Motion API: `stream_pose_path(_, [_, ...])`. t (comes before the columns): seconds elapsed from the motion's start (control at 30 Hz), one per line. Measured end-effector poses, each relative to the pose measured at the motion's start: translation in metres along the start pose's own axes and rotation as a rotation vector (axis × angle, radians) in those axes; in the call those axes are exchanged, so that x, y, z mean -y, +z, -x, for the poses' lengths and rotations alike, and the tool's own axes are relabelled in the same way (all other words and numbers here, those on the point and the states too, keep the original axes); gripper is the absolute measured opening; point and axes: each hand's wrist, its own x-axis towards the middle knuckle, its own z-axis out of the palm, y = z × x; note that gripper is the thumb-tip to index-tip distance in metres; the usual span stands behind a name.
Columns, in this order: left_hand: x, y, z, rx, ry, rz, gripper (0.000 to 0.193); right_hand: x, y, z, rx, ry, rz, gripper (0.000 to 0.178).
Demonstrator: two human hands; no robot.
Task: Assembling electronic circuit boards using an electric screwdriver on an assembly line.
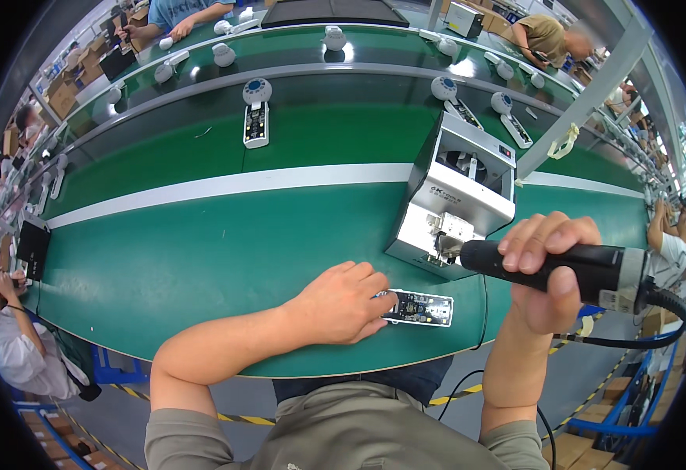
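Observation:
My right hand (546, 262) is wrapped round a black electric screwdriver (600, 276), held nearly level with its cable at the right end. The screwdriver's tip reaches the front outlet of a silver screw feeder (445, 196); whether a screw sits on the bit is too small to tell. My left hand (347, 304) grips the left end of a white handheld device body (429, 309), which lies on the green bench with its circuit board facing up. The fingers hide that end of it.
Beyond a white strip (280, 179), a green conveyor carries similar devices with round heads, one (256, 117) straight ahead. A slanted metal post (586, 90) rises behind the feeder. A black box (33, 247) stands at the bench's left end. Co-workers sit around the line.

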Motion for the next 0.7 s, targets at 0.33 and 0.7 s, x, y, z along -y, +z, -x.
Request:
stream_pose_path(0.33, [0.002, -0.002, 0.005, -0.016, 0.011, -0.004, 0.028, 0.001, 0.007, 0.009, 0.038, 0.166, -0.014, 0.028])
stream_pose_path(0.7, [0.001, -0.016, 0.012, 0.0, 0.015, 0.016, 0.029, 0.036, -0.002, 0.049, -0.04, 0.238, -0.04, 0.031])
